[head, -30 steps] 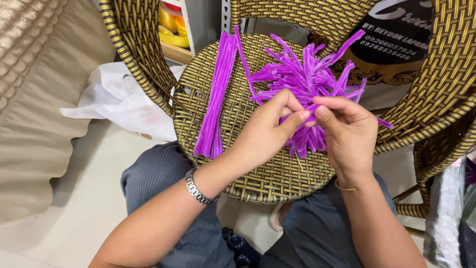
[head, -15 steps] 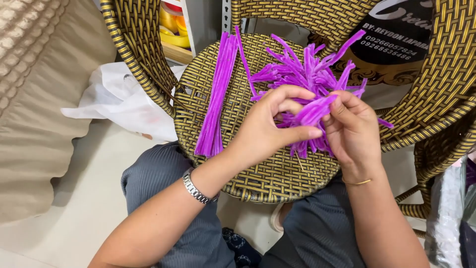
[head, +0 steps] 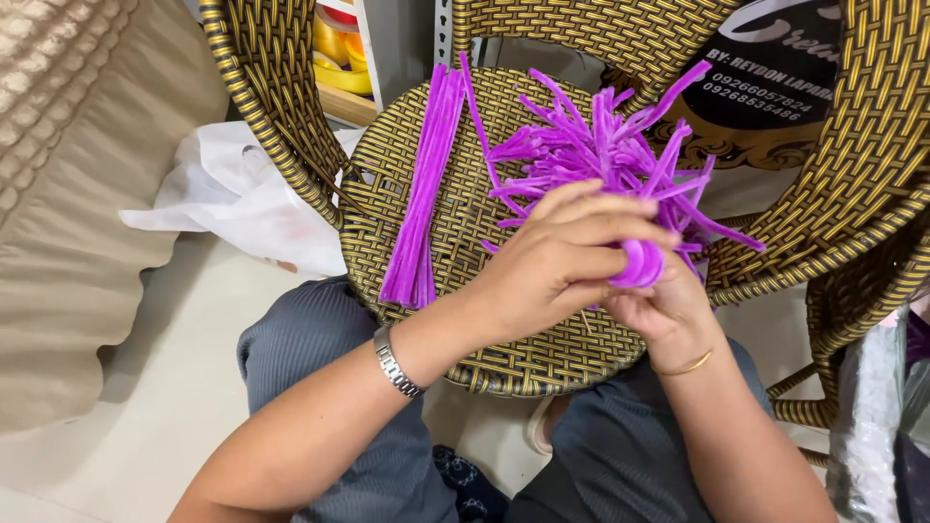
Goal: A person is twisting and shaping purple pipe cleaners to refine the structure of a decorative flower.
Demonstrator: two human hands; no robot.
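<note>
Left hand had closed over right hand, both gripping purple fuzzy pipe-cleaner bunch, one stem now looped between fingertips; straight purple bundle lay beyond left fingers on woven stool.

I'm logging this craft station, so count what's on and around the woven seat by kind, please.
Purple pipe-cleaner piles: 2, a straight bundle and a tangled heap
Hands: 2, left hand and right hand, both on a bent purple piece
Woven chairs: 2, near chair and side chair
White bags: 1
Total: 7
</note>
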